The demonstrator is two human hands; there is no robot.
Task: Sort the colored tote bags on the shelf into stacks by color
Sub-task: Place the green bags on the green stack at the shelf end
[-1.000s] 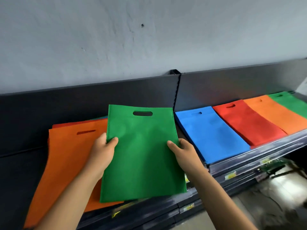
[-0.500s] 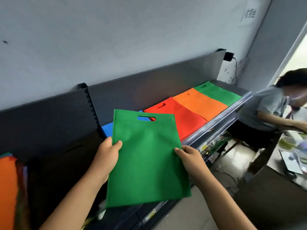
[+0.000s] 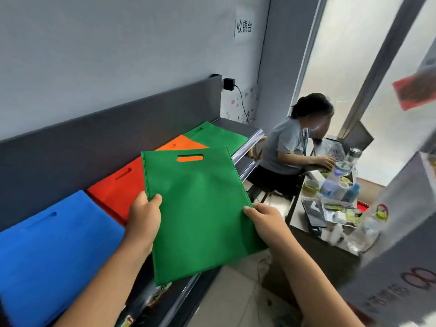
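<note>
Two-handed edge grip [image 3: 144, 218] on green bag [image 3: 200, 213]

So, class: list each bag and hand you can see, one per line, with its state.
Held green bag: lifted, gripped at both side edges.
Left hand: grips its left edge.
Right hand: grips its right edge.
Blue stack: flat on shelf.
Red stack: flat.
Orange stack: flat, partly hidden.
Green stack: flat.

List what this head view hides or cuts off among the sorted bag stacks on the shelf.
- Orange stack: mostly hidden behind the held green bag.
- Red stack: right part hidden by that bag and the left hand.
- Blue stack: cut off by the left edge.
- Bags per stack: cannot tell.
</note>
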